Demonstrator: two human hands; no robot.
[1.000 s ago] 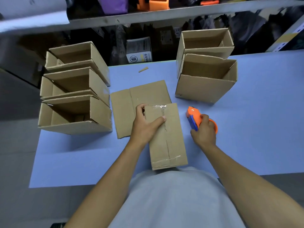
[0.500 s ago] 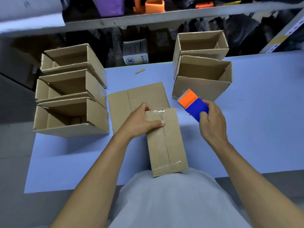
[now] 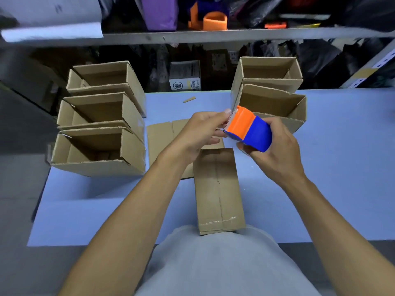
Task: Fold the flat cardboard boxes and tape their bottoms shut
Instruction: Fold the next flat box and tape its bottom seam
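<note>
One folded box (image 3: 219, 191) lies bottom-up at the near edge of the blue table (image 3: 342, 167). Just beyond it, the right hand (image 3: 275, 154) grips one orange-and-blue tape dispenser (image 3: 249, 129), and the left hand (image 3: 201, 133) pinches at its front edge. One flat cardboard (image 3: 159, 139) lies behind the box. Farther left stand three open boxes (image 3: 98, 150), farther right two (image 3: 271, 99).

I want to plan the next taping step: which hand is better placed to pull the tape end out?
Left hand: its fingers already touch the tape dispenser mouth, while the right hand grips it.
</note>
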